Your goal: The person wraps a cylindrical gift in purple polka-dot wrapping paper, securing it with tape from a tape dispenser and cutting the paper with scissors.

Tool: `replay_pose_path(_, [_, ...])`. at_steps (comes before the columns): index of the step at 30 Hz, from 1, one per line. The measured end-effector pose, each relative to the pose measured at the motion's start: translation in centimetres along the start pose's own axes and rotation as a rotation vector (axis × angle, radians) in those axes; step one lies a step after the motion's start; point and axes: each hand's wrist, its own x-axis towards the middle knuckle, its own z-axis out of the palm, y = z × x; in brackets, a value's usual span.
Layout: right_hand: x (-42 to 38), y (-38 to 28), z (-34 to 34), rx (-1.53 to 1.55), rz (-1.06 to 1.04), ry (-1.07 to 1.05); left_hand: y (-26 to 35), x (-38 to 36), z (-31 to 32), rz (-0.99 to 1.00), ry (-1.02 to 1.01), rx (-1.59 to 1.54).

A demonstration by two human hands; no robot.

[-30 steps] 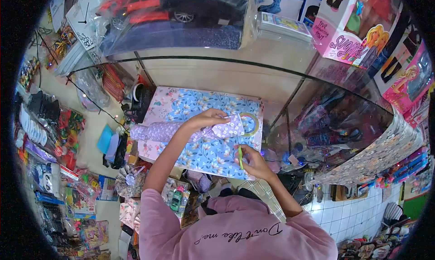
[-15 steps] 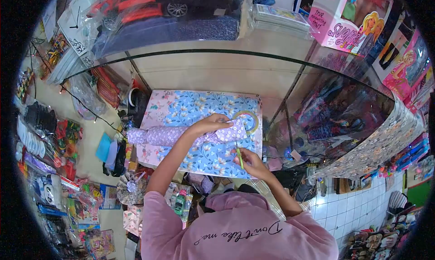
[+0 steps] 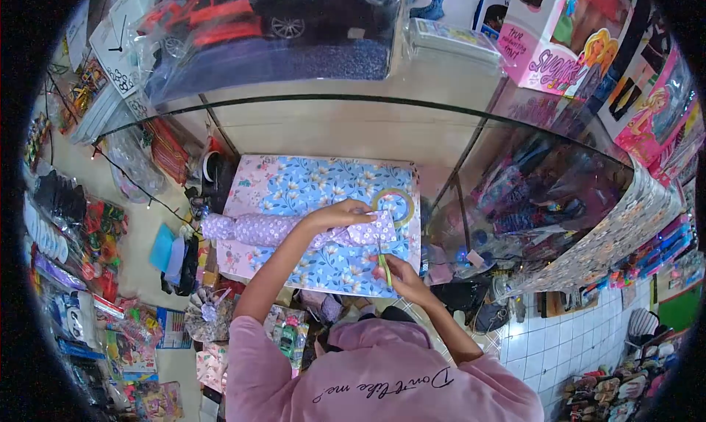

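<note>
A long parcel in lilac wrapping paper with small white flowers (image 3: 265, 229) lies across the table, its right end a loose flap of paper. My left hand (image 3: 340, 215) rests over that end, fingers closed on the paper from above. In my right hand (image 3: 406, 281) is a pair of scissors with yellow-green handles (image 3: 384, 269). The blades point away from me, at the near edge of the paper flap; whether they touch it is hard to tell. Just beyond the flap lies a roll of clear tape (image 3: 411, 205).
Blue flowered paper (image 3: 309, 178) covers the table top. Behind it stands a glass display case (image 3: 353, 128) with boxed toys (image 3: 559, 51) on top. Packaged goods (image 3: 132, 334) crowd the left, and a white tiled floor (image 3: 548, 348) shows at right.
The view has shifted slightly, so the table sits a little lower. Both hands keep nearly the same places on the parcel, and the scissors' handles have turned a little.
</note>
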Motion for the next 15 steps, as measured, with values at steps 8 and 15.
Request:
replay_pose_path(8, [0.3,-0.7,0.0,0.071,0.027,0.035,0.1,-0.1,-0.1,0.094,-0.037,0.037])
replay_pose_path(15, [-0.2,-2.2,0.4,0.08,0.024,0.095,0.3,-0.1,-0.5,0.108,-0.119,0.127])
